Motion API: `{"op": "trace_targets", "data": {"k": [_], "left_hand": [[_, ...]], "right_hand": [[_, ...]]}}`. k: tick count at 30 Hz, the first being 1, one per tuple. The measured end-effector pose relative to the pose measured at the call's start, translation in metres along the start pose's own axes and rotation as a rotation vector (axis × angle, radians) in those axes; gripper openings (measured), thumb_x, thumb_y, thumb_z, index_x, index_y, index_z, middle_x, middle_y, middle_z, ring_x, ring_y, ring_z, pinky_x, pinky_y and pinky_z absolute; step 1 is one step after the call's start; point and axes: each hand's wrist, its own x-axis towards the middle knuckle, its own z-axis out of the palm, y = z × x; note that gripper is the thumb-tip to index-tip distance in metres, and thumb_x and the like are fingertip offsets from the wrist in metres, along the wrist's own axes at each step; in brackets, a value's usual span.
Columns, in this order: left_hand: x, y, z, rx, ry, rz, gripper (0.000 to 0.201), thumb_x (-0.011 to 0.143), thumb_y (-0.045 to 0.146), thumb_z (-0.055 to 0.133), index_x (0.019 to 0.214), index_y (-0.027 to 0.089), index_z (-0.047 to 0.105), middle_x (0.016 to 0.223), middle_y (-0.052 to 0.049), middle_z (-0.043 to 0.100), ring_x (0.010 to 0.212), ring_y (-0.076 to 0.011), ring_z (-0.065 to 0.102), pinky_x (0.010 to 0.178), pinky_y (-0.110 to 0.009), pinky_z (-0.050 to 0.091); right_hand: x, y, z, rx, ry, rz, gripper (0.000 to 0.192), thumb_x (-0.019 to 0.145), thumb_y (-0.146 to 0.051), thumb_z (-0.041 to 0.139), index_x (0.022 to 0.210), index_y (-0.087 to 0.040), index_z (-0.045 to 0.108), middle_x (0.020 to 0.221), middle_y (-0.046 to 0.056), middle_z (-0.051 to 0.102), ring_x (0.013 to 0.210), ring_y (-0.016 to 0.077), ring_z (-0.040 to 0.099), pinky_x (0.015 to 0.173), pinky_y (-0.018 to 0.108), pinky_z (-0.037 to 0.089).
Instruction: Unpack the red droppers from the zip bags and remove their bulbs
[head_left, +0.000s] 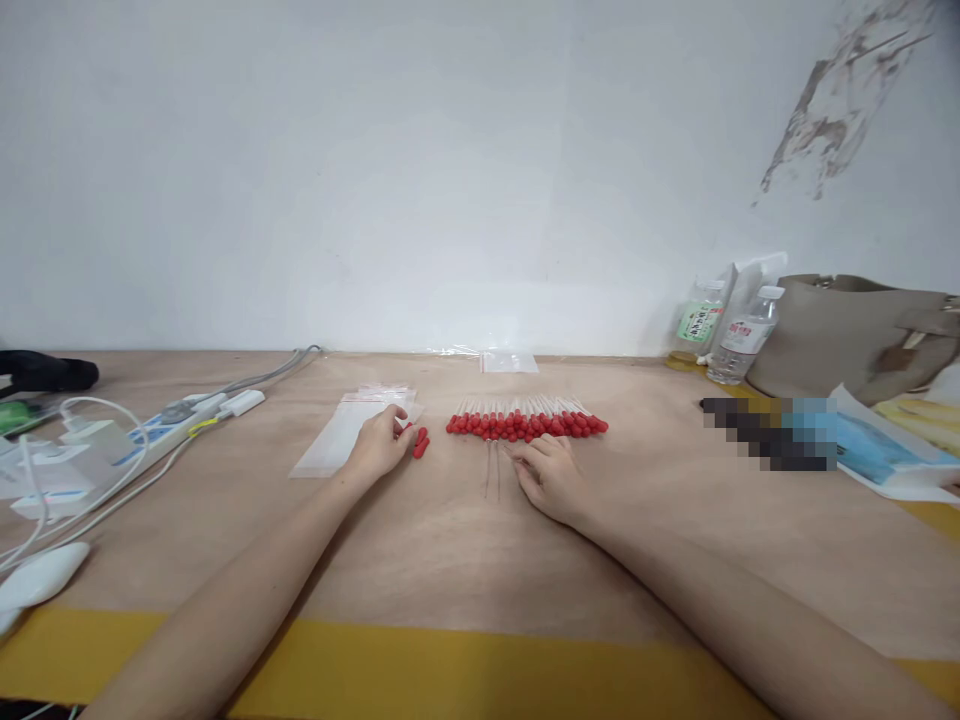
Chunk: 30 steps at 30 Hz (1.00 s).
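Red caps [420, 442]: few loose small rubber bulbs, lying just left of the row.
Dropper row [527, 421]: many red-capped clear tubes, side by side, flat on the worktop.
Bare tubes [493, 468]: two thin clear ones, uncapped, just before the row.

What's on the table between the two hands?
In the head view, a few loose red caps lie beside the left hand, and two thin clear tubes lie by the right hand. Bare wooden table fills the rest.
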Motion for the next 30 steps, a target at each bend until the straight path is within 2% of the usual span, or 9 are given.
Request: {"op": "trace_targets", "data": {"k": [6, 14, 19, 22, 24, 27, 30], "left_hand": [[-0.003, 0.007, 0.002, 0.058, -0.054, 0.031, 0.035, 0.08, 0.049, 0.04, 0.091, 0.018, 0.052, 0.072, -0.005, 0.063, 0.074, -0.0212, 0.059, 0.064, -0.028, 0.04], [-0.006, 0.011, -0.002, 0.128, -0.022, 0.053, 0.038, 0.087, 0.045, 0.027, 0.089, 0.018, 0.054, 0.078, -0.006, 0.064, 0.076, -0.021, 0.059, 0.065, -0.028, 0.039], [-0.007, 0.01, -0.005, 0.157, -0.006, 0.011, 0.044, 0.088, 0.047, 0.02, 0.084, 0.02, 0.055, 0.076, -0.006, 0.063, 0.074, -0.0219, 0.059, 0.059, -0.027, 0.036], [-0.008, 0.008, -0.006, 0.181, 0.02, -0.006, 0.045, 0.088, 0.047, 0.02, 0.081, 0.02, 0.055, 0.073, -0.006, 0.062, 0.072, -0.0218, 0.058, 0.057, -0.027, 0.035], [-0.008, 0.01, -0.007, 0.193, 0.074, 0.033, 0.042, 0.088, 0.045, 0.023, 0.08, 0.02, 0.056, 0.074, -0.005, 0.062, 0.074, -0.0216, 0.057, 0.06, -0.027, 0.036], [-0.009, 0.017, -0.005, 0.159, 0.154, 0.176, 0.03, 0.085, 0.04, 0.034, 0.081, 0.02, 0.056, 0.079, -0.004, 0.062, 0.081, -0.0208, 0.055, 0.07, -0.029, 0.038], [-0.006, 0.028, 0.003, 0.116, 0.121, 0.29, 0.024, 0.08, 0.039, 0.044, 0.083, 0.02, 0.057, 0.083, -0.004, 0.062, 0.083, -0.0206, 0.054, 0.075, -0.03, 0.038]], "right_hand": [[0.0, -0.009, -0.005, 0.04, -0.088, 0.006, 0.017, 0.081, -0.028, 0.049, 0.089, -0.018, 0.059, 0.077, 0.004, 0.059, 0.078, 0.0169, 0.048, 0.074, 0.032, 0.029], [-0.001, -0.012, -0.008, 0.078, -0.185, -0.019, 0.036, 0.079, -0.047, 0.05, 0.099, -0.018, 0.057, 0.091, 0.007, 0.058, 0.088, 0.0197, 0.049, 0.08, 0.036, 0.03], [0.0, -0.012, -0.011, 0.193, -0.229, -0.008, 0.048, 0.078, -0.047, 0.05, 0.115, -0.017, 0.048, 0.104, 0.012, 0.056, 0.096, 0.0221, 0.048, 0.083, 0.039, 0.031], [0.001, -0.012, -0.013, 0.275, -0.25, 0.012, 0.053, 0.078, -0.044, 0.052, 0.122, -0.016, 0.041, 0.105, 0.012, 0.055, 0.093, 0.0208, 0.049, 0.084, 0.038, 0.033], [0.0, -0.011, -0.014, 0.311, -0.255, 0.024, 0.055, 0.077, -0.042, 0.053, 0.124, -0.017, 0.039, 0.101, 0.01, 0.056, 0.089, 0.0194, 0.051, 0.083, 0.037, 0.035], [-0.002, -0.007, -0.016, 0.326, -0.228, 0.033, 0.054, 0.077, -0.04, 0.054, 0.124, -0.018, 0.039, 0.096, 0.008, 0.056, 0.088, 0.0188, 0.051, 0.082, 0.037, 0.038], [-0.005, -0.002, -0.018, 0.311, -0.196, 0.035, 0.051, 0.077, -0.039, 0.054, 0.122, -0.018, 0.041, 0.095, 0.008, 0.056, 0.086, 0.0187, 0.051, 0.08, 0.036, 0.04]]}}
